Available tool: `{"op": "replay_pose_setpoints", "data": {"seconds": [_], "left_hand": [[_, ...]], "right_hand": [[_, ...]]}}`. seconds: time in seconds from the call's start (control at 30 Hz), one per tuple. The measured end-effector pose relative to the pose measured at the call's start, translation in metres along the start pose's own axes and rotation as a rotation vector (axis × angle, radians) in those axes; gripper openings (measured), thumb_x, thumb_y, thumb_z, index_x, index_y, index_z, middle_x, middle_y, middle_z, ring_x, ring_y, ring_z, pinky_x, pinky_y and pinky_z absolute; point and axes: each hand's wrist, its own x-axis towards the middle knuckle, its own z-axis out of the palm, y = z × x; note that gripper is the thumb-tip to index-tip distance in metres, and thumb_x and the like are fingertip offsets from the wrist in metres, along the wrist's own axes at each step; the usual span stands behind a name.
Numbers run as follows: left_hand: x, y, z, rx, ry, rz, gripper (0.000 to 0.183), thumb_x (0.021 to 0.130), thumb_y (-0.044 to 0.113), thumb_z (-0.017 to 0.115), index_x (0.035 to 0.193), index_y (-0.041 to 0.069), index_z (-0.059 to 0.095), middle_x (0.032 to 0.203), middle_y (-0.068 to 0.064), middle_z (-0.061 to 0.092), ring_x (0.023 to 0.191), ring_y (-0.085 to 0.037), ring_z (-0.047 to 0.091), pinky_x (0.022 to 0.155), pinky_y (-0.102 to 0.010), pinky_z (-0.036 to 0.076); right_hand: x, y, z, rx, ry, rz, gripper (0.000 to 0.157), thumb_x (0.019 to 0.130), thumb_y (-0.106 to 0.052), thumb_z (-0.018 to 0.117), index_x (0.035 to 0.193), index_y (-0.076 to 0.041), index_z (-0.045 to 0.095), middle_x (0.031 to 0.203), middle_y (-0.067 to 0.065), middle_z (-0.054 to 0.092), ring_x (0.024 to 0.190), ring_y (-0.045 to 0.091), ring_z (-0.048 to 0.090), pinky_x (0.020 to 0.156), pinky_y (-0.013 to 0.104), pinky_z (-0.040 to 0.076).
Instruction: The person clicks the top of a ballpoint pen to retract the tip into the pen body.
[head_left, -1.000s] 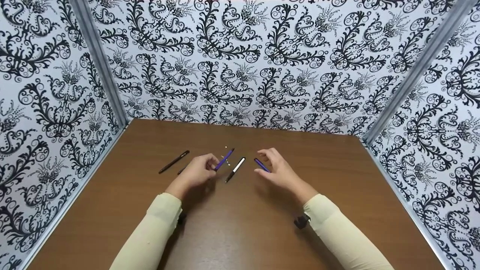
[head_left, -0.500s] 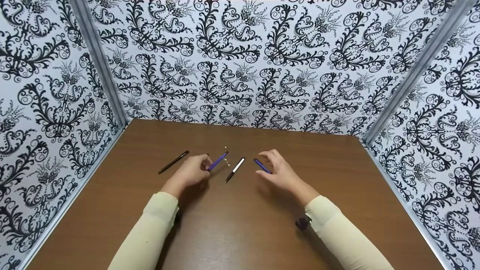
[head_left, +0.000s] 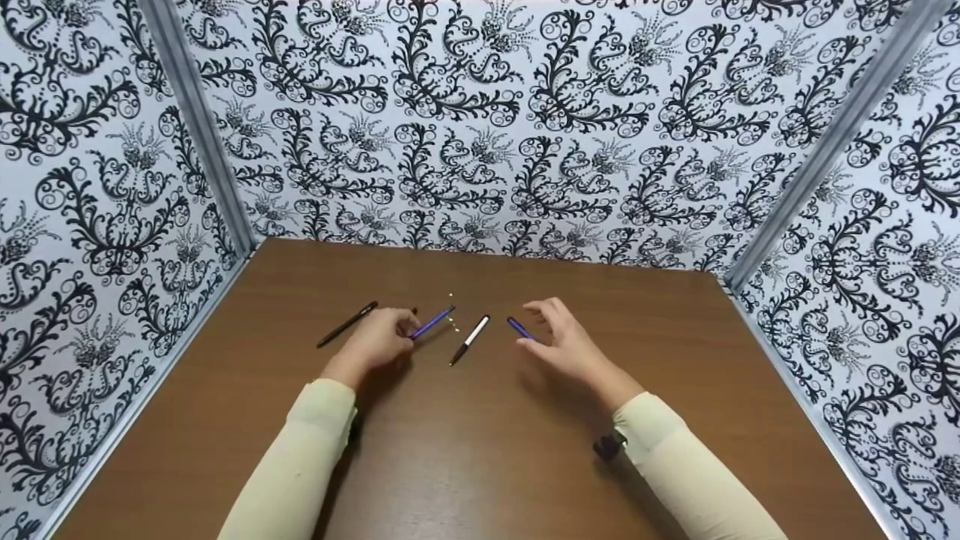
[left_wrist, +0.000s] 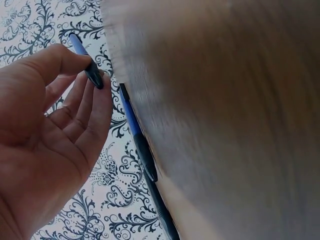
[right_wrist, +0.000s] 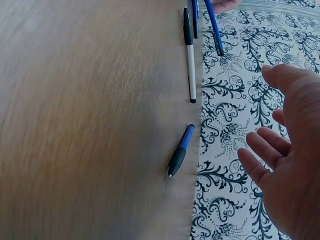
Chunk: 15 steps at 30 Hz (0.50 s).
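Head view, landmark: we take the white-and-black pen as our reference, lying on the tabletop, white end far, black end near the wearer.
Left hand: one, left of the landmark; thumb and fingers pinch a pen; forearm reaching in from the near side.
Held blue pen: one, lifted off the tabletop, between the left hand and the landmark, touching only the former; long axis slants away, towards the landmark's far end.
Half-hidden pen: one, blue with black grip, on the tabletop, left of the landmark, largely covered by the left hand in our head view.
Ruling relation, in our judgement: held blue pen raised near the half-hidden pen, axes roughly parallel; the left hand is the nearer.
Black pen: one, farthest left of the landmark, slanting similarly.
Right blue pen: one, on the tabletop, right of the landmark, its far end angled towards it; nearest to the right hand.
Right hand: one, right of the landmark, thumb and fingers spread, nothing held; we see it hover apart from the right blue pen, palm facing the landmark.
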Motion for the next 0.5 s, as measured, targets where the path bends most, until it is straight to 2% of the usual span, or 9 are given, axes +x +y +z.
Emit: {"op": "replay_pose_setpoints", "data": {"seconds": [0.13,0.33,0.5], "left_hand": [[-0.0004,0.0009,-0.0009,0.057,-0.004,-0.005,0.027,0.093,-0.005,0.076,0.118,0.002,0.080,0.106,-0.012,0.078,0.103,-0.033,0.072,0.097,-0.053,0.058],[-0.0009,0.0002,-0.0001,0.176,-0.022,-0.053,0.027,0.096,-0.001,0.076,0.121,0.007,0.081,0.111,-0.012,0.078,0.112,-0.037,0.069,0.101,-0.057,0.055],[-0.0001,-0.0015,0.0005,0.191,-0.017,-0.060,0.026,0.095,0.000,0.075,0.119,0.007,0.082,0.111,-0.011,0.078,0.113,-0.038,0.070,0.102,-0.058,0.055]], "right_hand": [[-0.0011,0.0013,0.0002,0.012,0.000,0.009,0.055,0.098,-0.018,0.086,0.145,-0.002,0.061,0.135,0.019,0.059,0.123,0.037,0.065,0.106,0.062,0.055],[-0.0032,0.0023,-0.0003,0.033,0.003,0.029,0.056,0.097,-0.015,0.087,0.144,-0.001,0.062,0.134,0.017,0.058,0.123,0.038,0.066,0.104,0.061,0.058],[-0.0049,0.0018,-0.0016,0.035,0.007,0.030,0.056,0.097,-0.017,0.087,0.145,-0.002,0.062,0.135,0.016,0.058,0.124,0.038,0.066,0.104,0.062,0.057]]}}
